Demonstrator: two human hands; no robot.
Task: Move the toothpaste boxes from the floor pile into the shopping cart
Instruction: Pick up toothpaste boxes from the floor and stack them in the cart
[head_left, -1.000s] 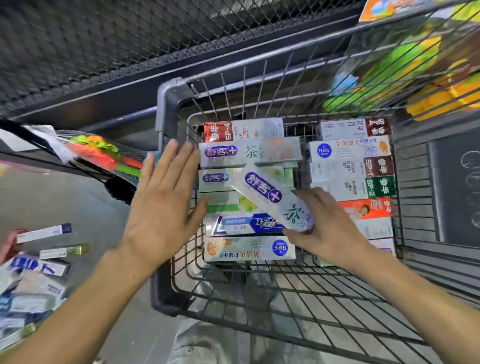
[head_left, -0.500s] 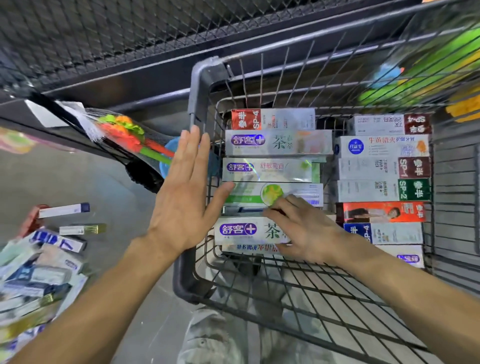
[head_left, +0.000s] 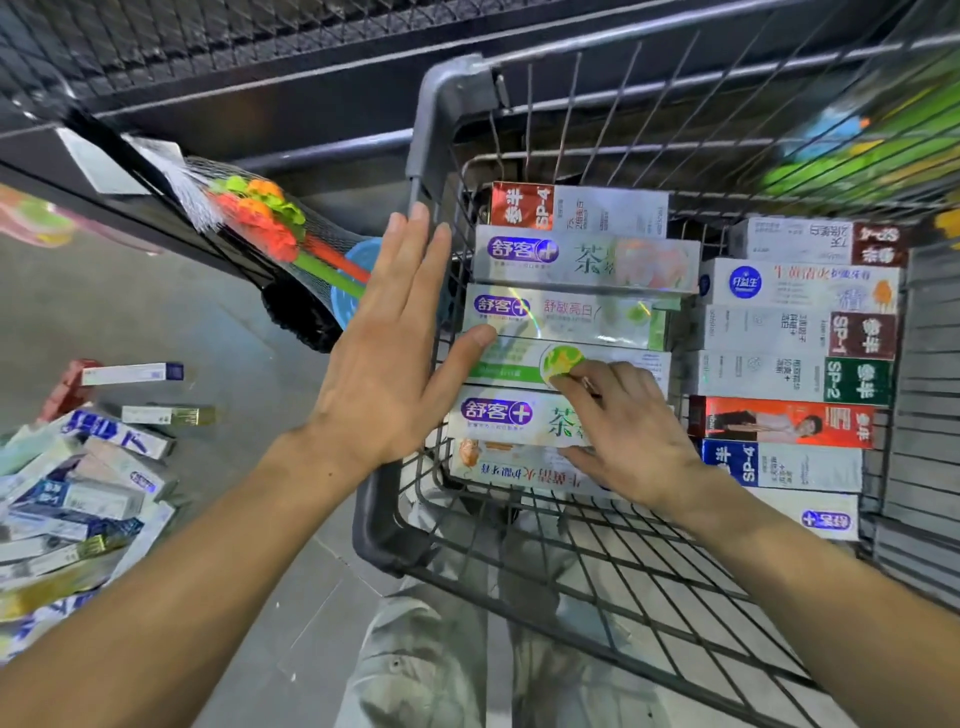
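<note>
— What's the box under the right hand (head_left: 631, 441)?

— A purple-logo toothpaste box (head_left: 511, 418), lying flat in the near part of the left-hand stack in the cart (head_left: 441, 119). The fingers are bent down on its right end, thumb at its near edge, pressing rather than clearly wrapping it.

— And the left hand (head_left: 395, 353)?

— Flat, fingers straight and apart, laid against the cart's left wire side at the stack's ends, holding nothing. The thumb tip touches the green-striped box (head_left: 519, 364) just beyond.

— How to finish this well?

— My guess: square the box against the left palm, nudge it flush with its neighbours, then lift off without dragging it.

— What else is there?

— Right of the grip, a second stack (head_left: 789, 374) of boxes fills that side. Towards the person, bare wire floor. Well left of both hands the floor pile (head_left: 78, 499) waits on grey concrete, many boxes yet to move. Beyond it a netted bundle of bright toys (head_left: 260, 218) hangs off a dark shelf (head_left: 311, 104) with mesh backing.
</note>
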